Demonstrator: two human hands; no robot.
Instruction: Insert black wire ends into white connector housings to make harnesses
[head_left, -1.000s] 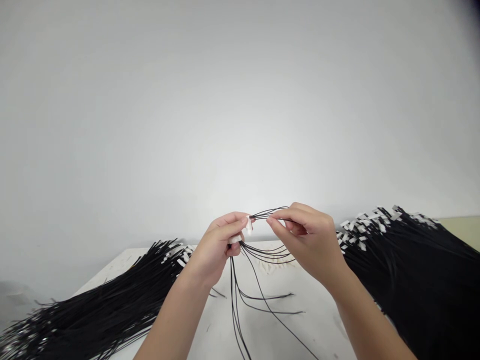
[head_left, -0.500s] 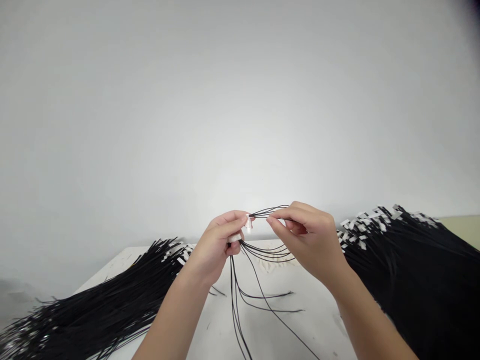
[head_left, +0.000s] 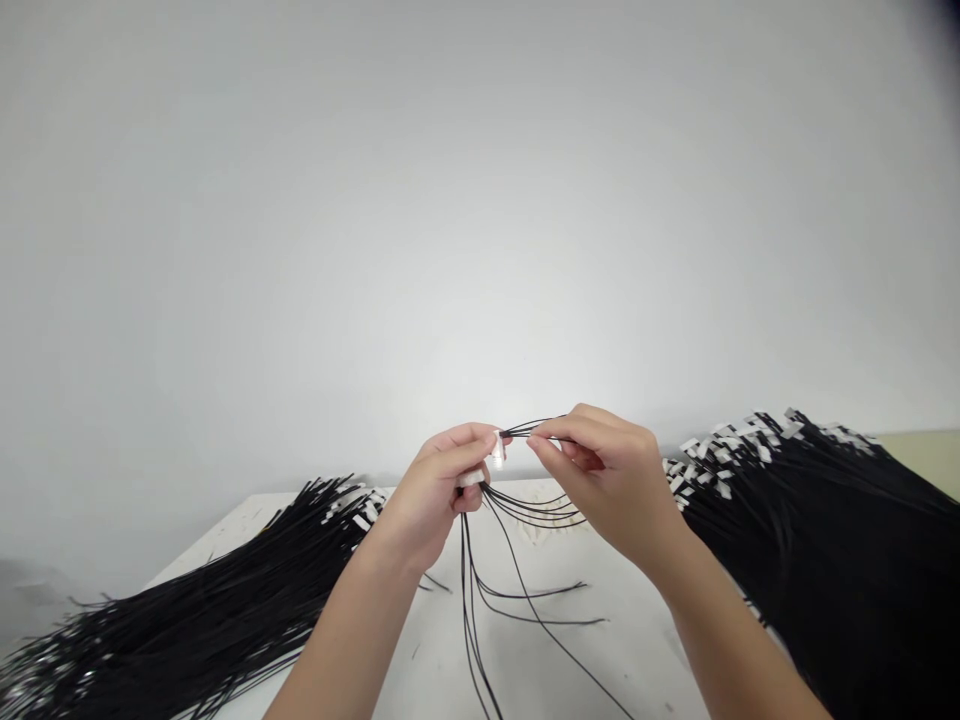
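Note:
My left hand [head_left: 431, 495] is closed, pinching a small white plastic connector [head_left: 496, 449] between thumb and fingers, with a second white piece [head_left: 471, 479] lower in the same grip. Several thin black wires [head_left: 517, 575] hang from that hand down onto the white table [head_left: 525, 660]. My right hand [head_left: 607, 480] is closed in a pinch on the ends of a few black wires [head_left: 525, 430], held right at the connector's side. Both hands are raised above the table, nearly touching.
A large heap of black wires with white tags [head_left: 817, 540] lies on the right of the table. Another long bundle of black wires [head_left: 202, 610] lies on the left. Small white connectors [head_left: 547, 530] are scattered behind the hands. A plain grey wall stands behind.
My right hand has shifted slightly left, bringing the pinched wire ends closer to the connector. My left hand has stayed in place.

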